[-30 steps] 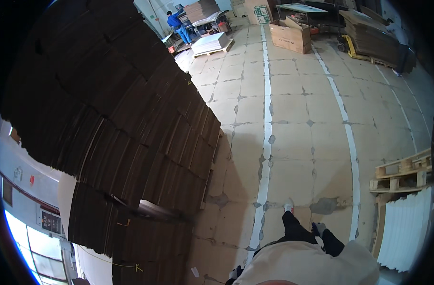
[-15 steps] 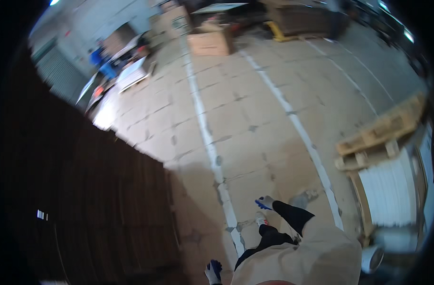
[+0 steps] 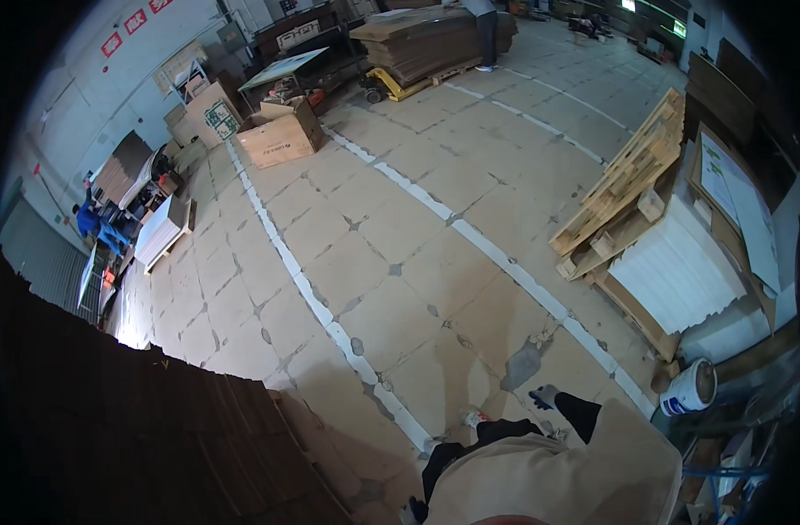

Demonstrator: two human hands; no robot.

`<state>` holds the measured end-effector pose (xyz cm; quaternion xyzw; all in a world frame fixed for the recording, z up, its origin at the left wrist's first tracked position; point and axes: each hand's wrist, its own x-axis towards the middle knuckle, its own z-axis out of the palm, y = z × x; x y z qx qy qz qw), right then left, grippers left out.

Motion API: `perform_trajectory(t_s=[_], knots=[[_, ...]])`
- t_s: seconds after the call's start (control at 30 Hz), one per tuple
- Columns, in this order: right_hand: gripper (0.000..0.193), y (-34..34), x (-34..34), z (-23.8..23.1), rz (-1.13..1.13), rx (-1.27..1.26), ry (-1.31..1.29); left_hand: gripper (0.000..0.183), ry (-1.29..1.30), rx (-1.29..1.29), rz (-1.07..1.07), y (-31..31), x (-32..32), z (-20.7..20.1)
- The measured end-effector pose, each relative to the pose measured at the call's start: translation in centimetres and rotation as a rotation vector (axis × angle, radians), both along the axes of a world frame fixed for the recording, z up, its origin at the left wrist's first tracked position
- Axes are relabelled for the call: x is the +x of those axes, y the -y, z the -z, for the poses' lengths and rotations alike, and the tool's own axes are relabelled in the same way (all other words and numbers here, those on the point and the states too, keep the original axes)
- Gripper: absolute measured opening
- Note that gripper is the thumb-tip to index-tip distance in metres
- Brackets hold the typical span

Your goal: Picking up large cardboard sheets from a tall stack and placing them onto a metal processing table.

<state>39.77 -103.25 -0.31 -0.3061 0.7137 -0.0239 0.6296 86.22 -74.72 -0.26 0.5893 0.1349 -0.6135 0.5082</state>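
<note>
My right hand (image 3: 544, 396), in a grey and blue work glove, hangs in front of my body over the tiled floor (image 3: 396, 269). Its fingers are loosely apart and hold nothing. My left hand (image 3: 413, 511), gloved the same way, is low at the bottom edge and partly cut off; it looks loosely open, with nothing seen in it. Nearest to the left hand is a tall stack of brown cardboard sheets (image 3: 181, 429). A white bucket (image 3: 691, 387) stands to the right, apart from my right hand.
White lines (image 3: 319, 308) run along the floor. On the right, a wooden pallet (image 3: 628, 166) leans by a stack of white sheets (image 3: 680, 271). Ahead are an open cardboard box (image 3: 282, 136), a yellow pallet jack (image 3: 387, 85) and stacked cardboard (image 3: 435, 44). People (image 3: 487, 35) stand farther off.
My view has turned right and lifted, so the box, pallet and bucket sit farther left or lower differently. Both hands have swung slightly; the left is now more cut off.
</note>
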Motion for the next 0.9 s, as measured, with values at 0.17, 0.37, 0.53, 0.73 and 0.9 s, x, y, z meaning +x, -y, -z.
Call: perform_trajectory(t_s=[0.17,0.37,0.53,0.73,0.9], knots=[[0.028,-4.6,3.4,0.1,0.248,-0.037,0.023,0.025,0.083,-0.095,0.192,7.9,10.1,-2.0],[0.026,-6.2,9.8,0.5,0.309,-0.045,0.207,0.022,0.215,-0.107,0.187,10.8,14.9,-4.1],[0.036,-4.1,13.6,-2.0,0.168,-0.101,-0.023,0.019,-0.070,-0.232,0.238,2.3,16.3,1.3],[0.035,-1.7,16.6,-2.1,0.026,-0.103,-0.064,0.018,0.053,0.050,0.358,-3.5,13.2,-0.6],[0.035,1.4,21.3,-1.8,-0.096,-0.026,-0.037,0.017,0.093,0.059,0.369,-3.3,13.8,-2.1]])
